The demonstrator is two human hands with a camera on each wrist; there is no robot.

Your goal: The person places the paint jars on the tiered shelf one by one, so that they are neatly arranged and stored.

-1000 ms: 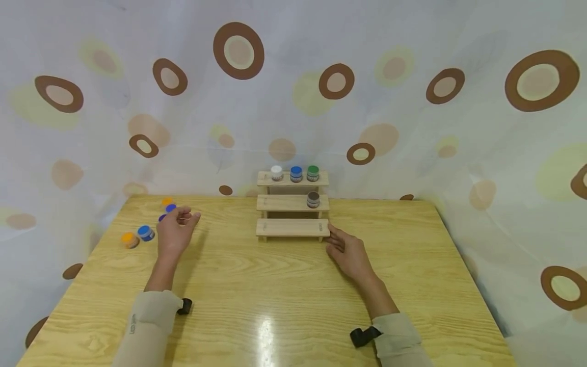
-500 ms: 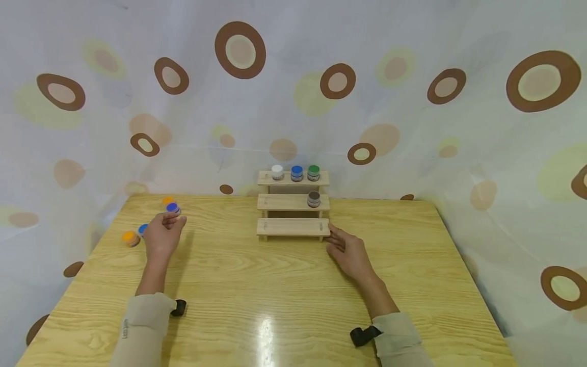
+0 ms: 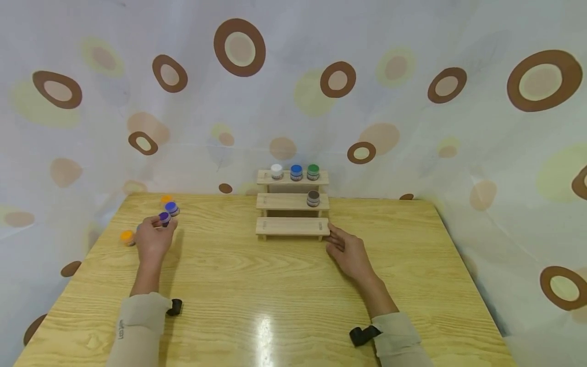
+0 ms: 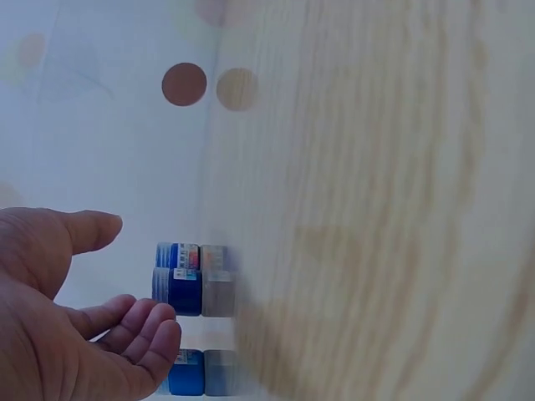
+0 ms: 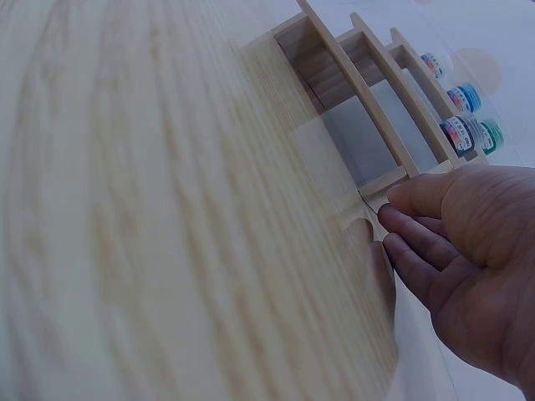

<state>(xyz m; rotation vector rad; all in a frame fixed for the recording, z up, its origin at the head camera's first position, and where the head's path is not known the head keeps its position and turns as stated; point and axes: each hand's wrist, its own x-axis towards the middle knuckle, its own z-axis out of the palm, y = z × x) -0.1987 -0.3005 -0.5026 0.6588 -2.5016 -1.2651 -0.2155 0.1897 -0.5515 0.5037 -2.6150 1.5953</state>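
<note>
My left hand (image 3: 154,240) reaches over the left side of the table, thumb and fingers parted around a paint jar with a dark purple lid (image 3: 164,218). In the left wrist view a gap shows between the thumb and this jar (image 4: 185,292), while the fingers overlap its lid edge. A violet-lidded jar (image 3: 171,208) stands just behind. At the right end of a three-step wooden rack (image 3: 292,227), my right hand (image 3: 350,255) rests its fingertips against the lowest step. The left hand mostly hides a blue-lidded jar (image 4: 187,373).
White (image 3: 276,172), blue (image 3: 296,172) and green-lidded (image 3: 313,172) jars stand on the top step. A brown-lidded jar (image 3: 313,198) is on the middle step's right. Orange-lidded jars stand at the front left (image 3: 128,237) and back left (image 3: 166,199). A patterned cloth (image 3: 293,117) hangs behind the table.
The left hand has moved left and slightly toward the person, uncovering the violet-lidded and purple-lidded jars and covering the blue-lidded one. The right hand stays at the rack.
</note>
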